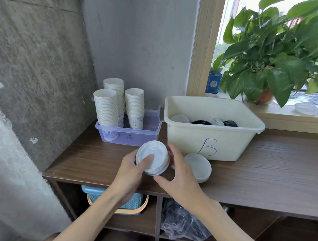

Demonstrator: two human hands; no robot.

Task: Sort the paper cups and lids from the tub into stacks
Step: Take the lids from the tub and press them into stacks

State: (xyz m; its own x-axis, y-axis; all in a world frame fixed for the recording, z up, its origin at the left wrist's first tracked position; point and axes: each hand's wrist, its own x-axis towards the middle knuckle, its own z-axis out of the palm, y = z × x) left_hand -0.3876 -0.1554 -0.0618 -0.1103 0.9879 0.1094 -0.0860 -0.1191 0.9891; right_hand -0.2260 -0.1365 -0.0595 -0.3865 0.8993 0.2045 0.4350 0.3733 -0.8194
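Gripping white plastic lid stack (152, 158) with curled fingers (147, 159) of left hand (130, 172) and right hand (182, 174); white paper cup stacks (107, 106) looking done, loose lids (180, 119) remaining in cream plastic tub (190, 141).

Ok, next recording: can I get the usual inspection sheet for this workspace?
Surface: dark wood-grain shelf top, set against a grey wall.
Job's things: cream tub marked B with loose lids, white and black, inside; held lid stack, white; second white lid stack lying in front of the tub; three paper cup stacks standing in a clear purple tray.
Clutter: blue basket and plastic bag under the shelf top.
Grippers: left hand and right hand both grip the held lid stack, left thumb on top.
Cables: nothing seen.
Surroundings: potted plant, blue box and a clear lid on the windowsill.
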